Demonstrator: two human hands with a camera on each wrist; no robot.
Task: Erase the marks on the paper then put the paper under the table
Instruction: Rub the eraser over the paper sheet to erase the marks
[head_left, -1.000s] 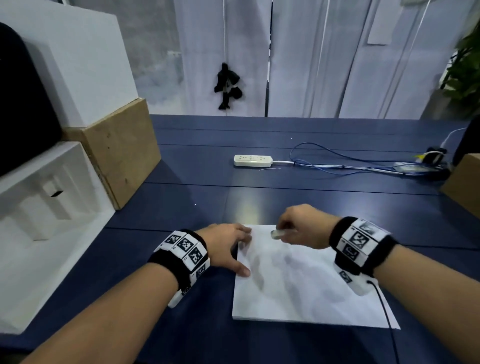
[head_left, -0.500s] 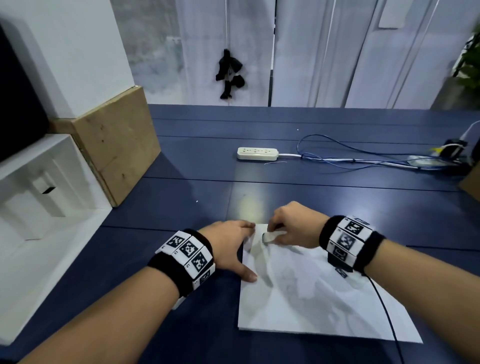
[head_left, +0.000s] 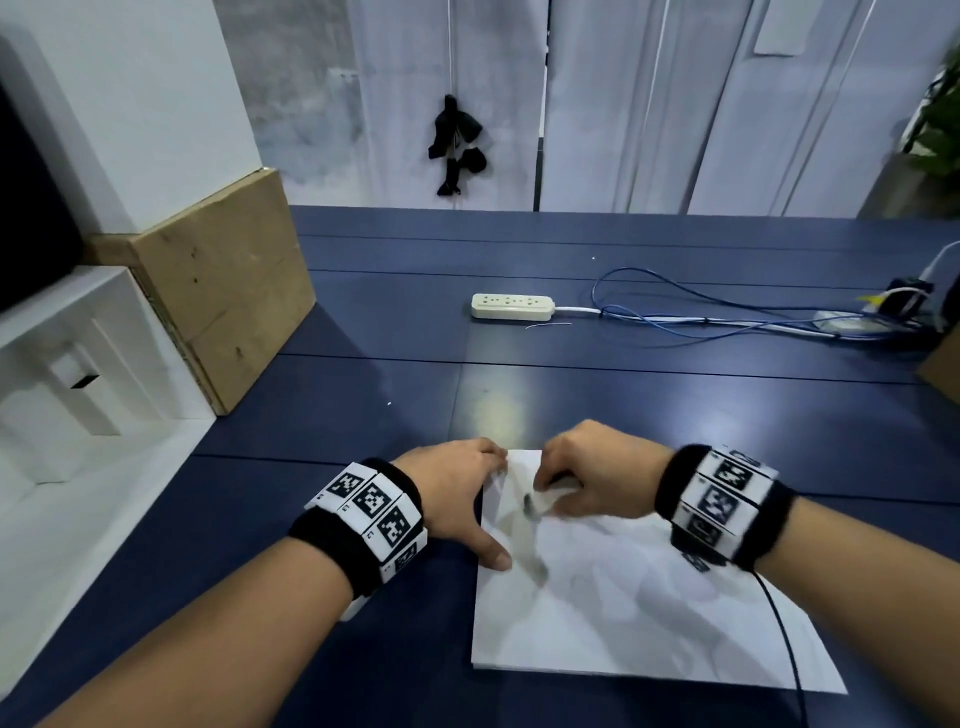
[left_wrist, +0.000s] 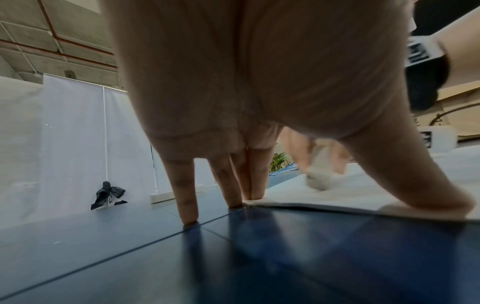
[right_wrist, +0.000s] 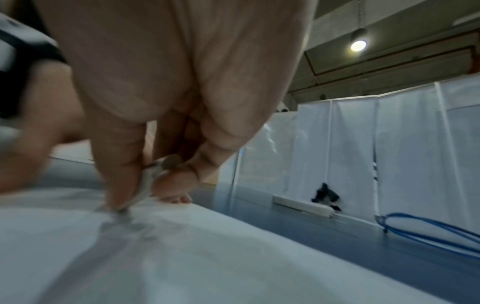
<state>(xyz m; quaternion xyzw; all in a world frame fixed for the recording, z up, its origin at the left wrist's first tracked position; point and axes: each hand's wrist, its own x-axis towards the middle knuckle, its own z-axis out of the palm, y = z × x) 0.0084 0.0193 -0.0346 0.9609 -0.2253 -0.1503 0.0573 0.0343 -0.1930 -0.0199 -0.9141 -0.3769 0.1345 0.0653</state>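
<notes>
Since the earlier frame, the right hand (head_left: 587, 475) has slid its small, grubby white eraser (head_left: 540, 506) from the far edge of the white rectangular sheet of paper (head_left: 639, 608) toward 7 o'clock, onto the grey smeared mark (head_left: 524, 540) near the sheet's left edge. Thumb and fingertips pinch the eraser, while the left hand (head_left: 457, 491), at the sheet's 10 o'clock corner, is spread flat, thumb and two fingertips pressing paper onto the dark blue panelled table (head_left: 363, 426). Hard rubbing this near the edge could buckle or tear the thin sheet if the pinning hand slips, and a dirty eraser may merely smear graphite wider.
</notes>
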